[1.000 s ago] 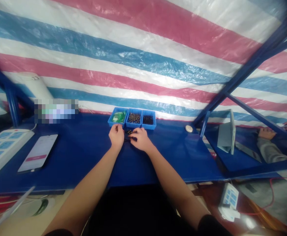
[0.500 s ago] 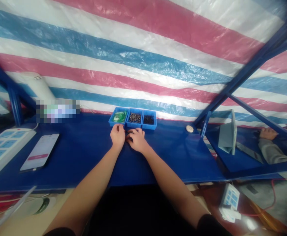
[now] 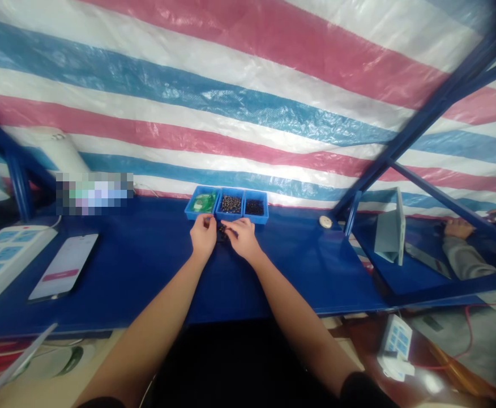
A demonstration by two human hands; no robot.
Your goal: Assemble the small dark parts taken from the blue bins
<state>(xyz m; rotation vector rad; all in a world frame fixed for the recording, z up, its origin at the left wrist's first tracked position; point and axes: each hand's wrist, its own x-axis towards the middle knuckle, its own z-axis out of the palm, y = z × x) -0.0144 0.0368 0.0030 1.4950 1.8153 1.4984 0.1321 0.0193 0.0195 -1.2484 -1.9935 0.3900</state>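
Note:
My left hand [image 3: 203, 237] is closed in a pinch just in front of the blue bins; whatever its fingertips hold is too small to make out. Beside it, my right hand [image 3: 243, 238] has thumb and forefinger drawn together, their contents unclear. Small dark pieces [image 3: 221, 233] lie on the table between both hands. Behind the hands stand three joined blue bins: the left bin [image 3: 193, 216] has a green plastic bag [image 3: 204, 202], the middle bin [image 3: 230, 216] is filled with small metallic parts [image 3: 231, 204], and the right bin [image 3: 257, 219] contains small black parts [image 3: 255, 207].
On the blue table [image 3: 146, 272], a phone [image 3: 64, 266] and a white power strip [image 3: 1, 255] lie at left. A round cream object [image 3: 325, 221] sits at right. Past the blue frame [image 3: 401, 139] are a tablet on a stand [image 3: 390, 232] and another person's hand [image 3: 459, 228].
My right hand has shifted slightly right and its forefinger now points toward the left hand. More of the dark pieces between the hands shows. The view has moved slightly.

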